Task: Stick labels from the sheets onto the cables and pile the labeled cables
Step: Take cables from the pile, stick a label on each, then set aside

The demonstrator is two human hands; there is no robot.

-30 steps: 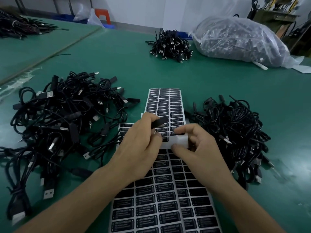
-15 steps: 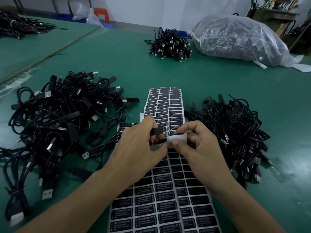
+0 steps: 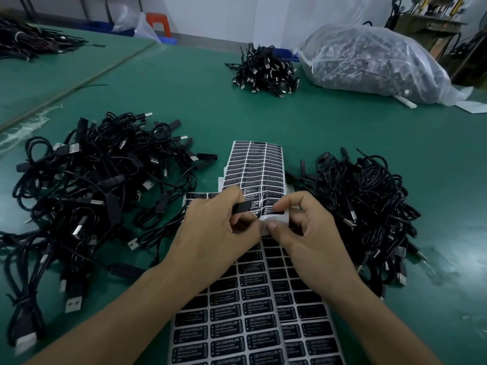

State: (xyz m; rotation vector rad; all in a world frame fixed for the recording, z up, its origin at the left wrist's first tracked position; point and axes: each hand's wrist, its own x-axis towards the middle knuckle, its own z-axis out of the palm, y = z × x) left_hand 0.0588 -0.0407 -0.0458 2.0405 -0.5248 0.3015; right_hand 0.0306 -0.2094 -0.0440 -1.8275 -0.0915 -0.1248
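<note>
— What is in your left hand?

— My left hand (image 3: 210,233) pinches a cable's black block (image 3: 244,206) between thumb and fingers, just above the sheets.

— And the right?

— My right hand (image 3: 311,241) pinches the curled white edge of the far sheet (image 3: 255,164) between thumb and forefinger. The block sits just beside that edge, but I cannot tell whether they touch.

— Where are the other cables?

— The left pile (image 3: 100,185) and the right pile (image 3: 363,206) lie on either side of the sheets on the green table (image 3: 342,127). A small heap (image 3: 266,69) lies far off beside a plastic bag (image 3: 374,59).

— Any other sheet?

— The near sheet (image 3: 250,325) lies flat under my wrists, full of black labels.
</note>
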